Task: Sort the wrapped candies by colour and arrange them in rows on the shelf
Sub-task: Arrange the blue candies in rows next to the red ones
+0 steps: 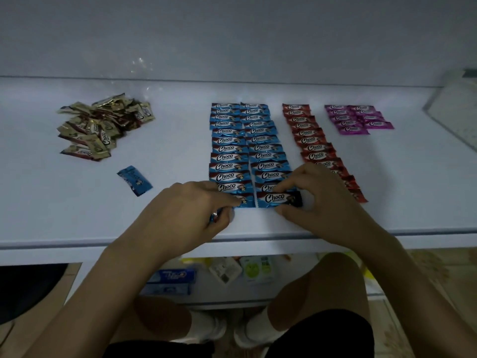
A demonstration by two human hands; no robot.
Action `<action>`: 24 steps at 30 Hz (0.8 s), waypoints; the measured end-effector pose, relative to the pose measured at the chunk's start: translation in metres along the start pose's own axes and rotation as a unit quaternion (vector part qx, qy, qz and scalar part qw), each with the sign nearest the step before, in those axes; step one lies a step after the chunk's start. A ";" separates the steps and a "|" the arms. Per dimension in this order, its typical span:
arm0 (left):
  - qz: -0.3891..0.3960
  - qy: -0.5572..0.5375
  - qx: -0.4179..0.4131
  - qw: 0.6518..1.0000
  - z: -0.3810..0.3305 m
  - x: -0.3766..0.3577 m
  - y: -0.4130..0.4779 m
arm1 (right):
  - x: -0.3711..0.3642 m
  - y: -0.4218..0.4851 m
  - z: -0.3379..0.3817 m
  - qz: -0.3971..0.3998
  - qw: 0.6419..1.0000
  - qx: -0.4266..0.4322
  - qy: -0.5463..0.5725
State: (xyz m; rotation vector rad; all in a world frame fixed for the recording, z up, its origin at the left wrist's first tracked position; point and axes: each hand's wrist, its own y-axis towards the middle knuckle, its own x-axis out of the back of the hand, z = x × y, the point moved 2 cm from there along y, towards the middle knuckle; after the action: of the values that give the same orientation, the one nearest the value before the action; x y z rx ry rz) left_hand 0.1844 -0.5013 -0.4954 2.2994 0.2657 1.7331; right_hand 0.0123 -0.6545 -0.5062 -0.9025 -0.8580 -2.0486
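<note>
1. White shelf (77, 215) with a pale back wall (232, 34); the light is dim.
2. Far left: a loose heap of gold candies (103, 127). A lone blue candy (134, 180) lies nearer the front edge.
3. Centre: blue candies (232, 151) in two columns running back to front. To their right are a column of red candies (309, 140) and a short double row of purple candies (356, 118).
4. Right hand (317, 197) pinches the front candy (278, 198) of the right blue column.
5. Left hand (191, 210), fingers curled around a blue wrapper (214, 217), touches the left column's front end.
6. Below the front edge: lower shelf (284, 293) holding packets (175, 280).
</note>
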 end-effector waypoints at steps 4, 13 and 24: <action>-0.023 -0.008 -0.009 1.000 0.003 -0.004 0.001 | 0.000 0.003 -0.002 0.007 1.000 -0.003 0.000; -0.255 -0.383 0.184 0.869 0.005 0.007 0.003 | -0.007 0.019 0.036 -0.055 0.988 -0.019 0.140; -0.385 -0.804 0.330 0.310 0.026 0.029 0.002 | -0.073 0.062 0.136 -0.025 0.986 0.018 0.165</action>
State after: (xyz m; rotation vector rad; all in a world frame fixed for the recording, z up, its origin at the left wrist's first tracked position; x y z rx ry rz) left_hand 0.2170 -0.4974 -0.4749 2.1806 1.2805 -1.5786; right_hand 0.1416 -0.5543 -0.4756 -0.5036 -0.7384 -2.1394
